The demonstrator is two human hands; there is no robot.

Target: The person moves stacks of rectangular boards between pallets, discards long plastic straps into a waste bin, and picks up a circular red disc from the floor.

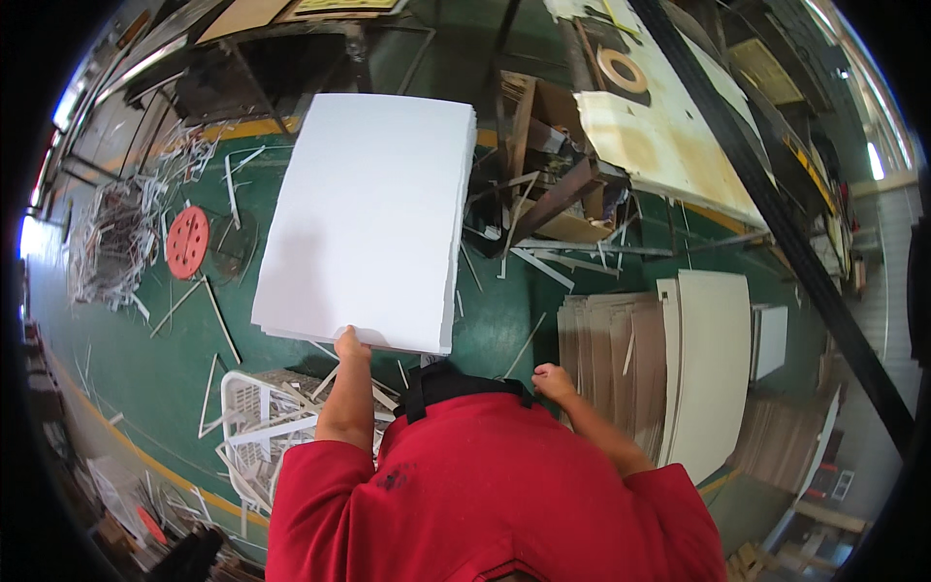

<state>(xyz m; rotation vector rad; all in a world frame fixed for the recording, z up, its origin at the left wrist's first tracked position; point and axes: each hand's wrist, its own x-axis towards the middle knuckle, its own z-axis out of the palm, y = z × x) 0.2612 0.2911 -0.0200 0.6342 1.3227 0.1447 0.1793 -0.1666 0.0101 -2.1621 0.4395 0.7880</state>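
Note:
A thick stack of large white sheets (371, 218) lies before me, its right side slightly uneven. My left hand (353, 344) grips the near edge, thumb on top; the fingers beneath are hidden, so how many sheets it holds I cannot tell. Whatever supports the stack is covered by it. Off to the right, my right hand (554, 383) hangs beside my waist with curled fingers and nothing visible in it. Close to that hand stand brown cardboard sheets (611, 356) on edge, with a large cream board (705, 364) upright against them.
A white plastic chair (236, 407) heaped with offcut strips stands at lower left. Beyond it are a red round stool (188, 242) and a scrap-filled bin (120, 236). At upper right, a worktable (669, 153) carries a tape roll (622, 70); a scrap carton (574, 218) sits beside it.

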